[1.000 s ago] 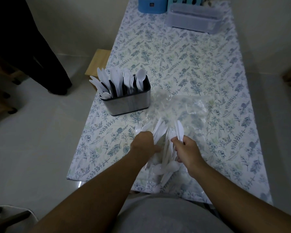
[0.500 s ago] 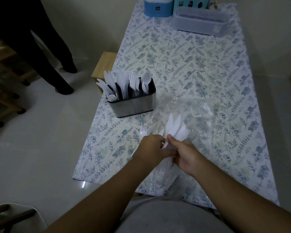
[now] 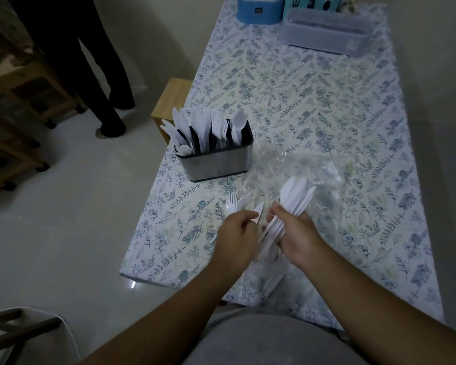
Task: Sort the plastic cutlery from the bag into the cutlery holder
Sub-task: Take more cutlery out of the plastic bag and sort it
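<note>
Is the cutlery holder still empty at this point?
No, the cutlery holder already stands full of white knives, forks and spoons.

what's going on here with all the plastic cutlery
A person is sorting white plastic cutlery at a floral-covered table. The right hand grips a bunch of knives; the left hand holds a few other pieces. The clear bag lies on the table, and the cutlery holder is already fairly full.

knife handles (image 3: 273,230) hidden in hands, teal box (image 3: 312,3) cropped
</note>
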### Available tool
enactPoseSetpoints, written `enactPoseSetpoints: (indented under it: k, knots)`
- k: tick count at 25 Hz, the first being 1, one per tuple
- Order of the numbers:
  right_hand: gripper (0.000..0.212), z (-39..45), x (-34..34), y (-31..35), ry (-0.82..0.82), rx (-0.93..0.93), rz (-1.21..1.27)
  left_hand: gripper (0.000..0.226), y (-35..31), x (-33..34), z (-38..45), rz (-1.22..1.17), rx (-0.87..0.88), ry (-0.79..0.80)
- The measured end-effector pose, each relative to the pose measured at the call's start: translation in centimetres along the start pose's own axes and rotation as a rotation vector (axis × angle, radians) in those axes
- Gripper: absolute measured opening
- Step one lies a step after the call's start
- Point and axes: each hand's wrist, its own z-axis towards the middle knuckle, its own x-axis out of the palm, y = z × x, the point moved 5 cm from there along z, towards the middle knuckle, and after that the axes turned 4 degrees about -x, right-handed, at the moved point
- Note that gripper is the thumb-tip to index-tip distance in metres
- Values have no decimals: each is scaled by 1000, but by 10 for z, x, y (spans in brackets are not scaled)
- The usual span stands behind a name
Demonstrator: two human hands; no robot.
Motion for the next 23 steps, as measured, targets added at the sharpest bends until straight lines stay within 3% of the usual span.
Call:
enactPoseSetpoints:
  k: [2, 3, 4, 6, 8, 12, 15, 19, 23]
  knots:
    - [13, 2, 1, 15, -51, -116, 138, 23, 23, 2, -2, -544, -509, -95]
    - [16, 1, 5, 19, -49, -150, 176, 28, 23, 10, -5, -775, -682, -101]
    - [16, -4, 11, 19, -33, -171, 175, 34, 15, 20, -8, -938, -768, -84]
    - [13, -13, 23, 11, 26, -173, 104, 42, -8, 34, -7, -1103, -728, 24]
    - [15, -16, 24, 7, 38, -144, 46, 44, -23, 38, -9, -955, -591, 115]
    - [8, 1, -19, 25, -182, -103, -53, 13, 12, 10, 12, 202, -187, 25]
    - [8, 6, -53, 22, -300, -70, -151, 23, 25, 18, 24, 609, -38, 119]
    - [10, 5, -66, 10, -287, -45, -217, 18, 16, 24, 35, 732, 39, 119]
    - [23, 3, -59, 8, -148, -69, -339, 24, -9, 34, 26, 378, 212, 150]
